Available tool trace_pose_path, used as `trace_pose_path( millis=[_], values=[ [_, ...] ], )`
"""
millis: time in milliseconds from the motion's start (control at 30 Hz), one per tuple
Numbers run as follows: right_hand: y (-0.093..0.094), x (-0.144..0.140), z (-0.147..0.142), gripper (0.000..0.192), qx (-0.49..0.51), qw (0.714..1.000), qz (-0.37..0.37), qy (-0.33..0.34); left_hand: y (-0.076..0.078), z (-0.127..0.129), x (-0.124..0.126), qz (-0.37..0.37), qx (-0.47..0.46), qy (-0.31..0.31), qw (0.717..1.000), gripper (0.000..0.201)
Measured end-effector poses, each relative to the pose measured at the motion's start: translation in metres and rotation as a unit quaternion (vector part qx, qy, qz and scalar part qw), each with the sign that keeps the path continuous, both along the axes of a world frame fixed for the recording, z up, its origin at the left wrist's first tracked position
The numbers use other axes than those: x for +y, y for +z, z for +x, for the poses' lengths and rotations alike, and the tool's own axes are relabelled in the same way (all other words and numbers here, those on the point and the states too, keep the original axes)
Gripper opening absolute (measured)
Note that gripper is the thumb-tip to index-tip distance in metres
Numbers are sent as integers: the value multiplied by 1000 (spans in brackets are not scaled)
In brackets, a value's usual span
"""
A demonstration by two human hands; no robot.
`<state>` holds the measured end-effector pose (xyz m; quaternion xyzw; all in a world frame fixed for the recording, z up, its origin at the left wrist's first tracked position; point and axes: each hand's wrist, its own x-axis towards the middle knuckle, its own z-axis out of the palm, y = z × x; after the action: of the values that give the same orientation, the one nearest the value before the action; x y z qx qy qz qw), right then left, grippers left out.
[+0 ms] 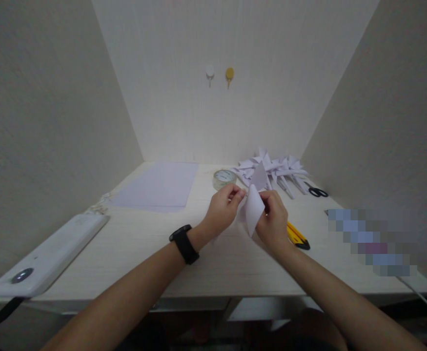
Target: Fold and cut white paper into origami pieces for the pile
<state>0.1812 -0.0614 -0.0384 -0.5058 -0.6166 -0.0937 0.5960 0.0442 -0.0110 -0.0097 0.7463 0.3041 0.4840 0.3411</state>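
Note:
Both hands hold one piece of folded white paper (254,207) above the middle of the light wooden desk (143,243). My left hand (223,209), with a black band on its wrist, pinches the paper's left side. My right hand (274,219) grips the right side, fingers curled around it. A pointed flap of the paper sticks up between the hands.
A stack of white sheets (158,187) lies at the back left, a roll of clear tape (224,178) behind the hands. Several folded paper pieces (275,170) are piled at the back right beside black scissors (317,192). A yellow-black cutter (297,236) and a white power strip (48,258) lie nearby.

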Motion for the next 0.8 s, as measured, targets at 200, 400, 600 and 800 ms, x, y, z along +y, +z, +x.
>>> trace_pose_path(
  millis=[200,400,600,800],
  values=[
    [-2,0,0,19,-36,999,28,-11,4,-2,-6,48,60,15,997,20],
    [-3,-1,1,20,-52,998,33,-13,4,-2,-9,76,99,22,992,21],
    [-1,-3,1,20,-55,998,25,-17,4,-2,-10,69,92,13,993,22],
    [0,-4,-2,20,-72,996,44,-20,5,-2,-8,40,88,8,995,22]
  ],
)
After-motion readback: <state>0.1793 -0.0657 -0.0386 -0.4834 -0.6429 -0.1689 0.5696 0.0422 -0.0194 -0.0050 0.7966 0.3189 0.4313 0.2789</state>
